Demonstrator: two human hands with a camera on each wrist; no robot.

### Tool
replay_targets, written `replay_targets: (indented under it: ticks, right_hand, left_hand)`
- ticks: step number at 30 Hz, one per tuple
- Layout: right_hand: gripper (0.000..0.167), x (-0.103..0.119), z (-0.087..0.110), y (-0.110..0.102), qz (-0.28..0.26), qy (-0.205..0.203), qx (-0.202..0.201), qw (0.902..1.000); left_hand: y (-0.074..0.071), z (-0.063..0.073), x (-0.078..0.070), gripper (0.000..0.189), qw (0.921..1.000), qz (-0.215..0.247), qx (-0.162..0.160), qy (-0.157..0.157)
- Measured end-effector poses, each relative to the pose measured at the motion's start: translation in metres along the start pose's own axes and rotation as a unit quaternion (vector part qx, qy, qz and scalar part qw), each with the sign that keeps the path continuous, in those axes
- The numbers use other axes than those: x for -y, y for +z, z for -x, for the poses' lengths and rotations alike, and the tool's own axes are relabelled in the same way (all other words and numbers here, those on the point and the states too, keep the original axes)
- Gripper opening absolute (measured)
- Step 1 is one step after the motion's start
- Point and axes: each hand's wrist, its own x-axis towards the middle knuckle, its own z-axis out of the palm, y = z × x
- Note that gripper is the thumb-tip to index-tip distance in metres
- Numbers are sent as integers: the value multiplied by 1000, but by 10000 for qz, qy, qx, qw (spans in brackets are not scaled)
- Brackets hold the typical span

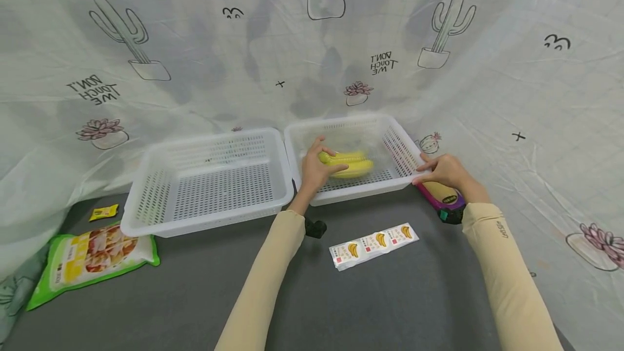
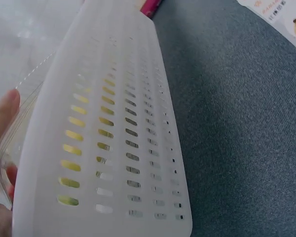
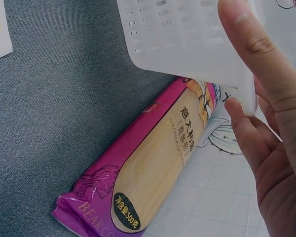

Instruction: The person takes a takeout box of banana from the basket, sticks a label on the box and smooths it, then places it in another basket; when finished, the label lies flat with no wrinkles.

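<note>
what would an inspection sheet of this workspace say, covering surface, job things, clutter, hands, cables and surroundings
Surface: dark grey tabletop
Job's things: yellow pack, probably corn, inside the right basket
Clutter: left basket, green-edged bag, small yellow packet, banana-print strip, pink-and-purple pack
Left hand: reaches into the right basket, holds the yellow pack
Right hand: grips the right basket's rim
Cables: nothing seen
Surroundings: pale cactus-print sheeting behind the baskets

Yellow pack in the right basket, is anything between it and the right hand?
Yes: the right wall of the basket, whose near right corner the right hand grips. Nothing visible stands between the left hand and the yellow pack.
</note>
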Motion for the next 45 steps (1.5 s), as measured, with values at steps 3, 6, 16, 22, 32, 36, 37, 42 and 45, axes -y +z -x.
replay_targets:
  ticks: [3,6,16,22,32,36,37,42,45]
  right_hand:
    - [55,0,-1,1,4,-20,-23,10000]
    - [54,0,-2,1,0,-14,-14,10000]
    - [59,-1,-4,-2,-153,131,167,9997]
    - [47,-2,-2,-4,-154,27,146,9998]
    - [39,2,1,-4,-30,-144,27,9999]
    - [40,2,2,-4,-61,-80,31,9999]
    - [40,3,2,-4,-74,-58,42,9999]
    - [41,3,2,-4,-171,-39,101,9998]
    - [42,2,2,-3,-194,-20,108,9998]
  left_hand:
    - [-1,0,2,35,9997,48,83,210]
    - [-2,0,2,36,9994,16,108,329]
    - [-8,2,2,38,9978,141,326,563]
    - [-14,7,-2,38,9957,250,490,749]
    - [-25,12,-4,38,9946,154,541,872]
    - [-30,14,-6,36,9948,141,555,844]
    - [-32,14,-7,36,9949,162,554,823]
    - [-42,17,-11,34,9951,297,562,760]
    - [-48,19,-13,34,9947,293,555,820]
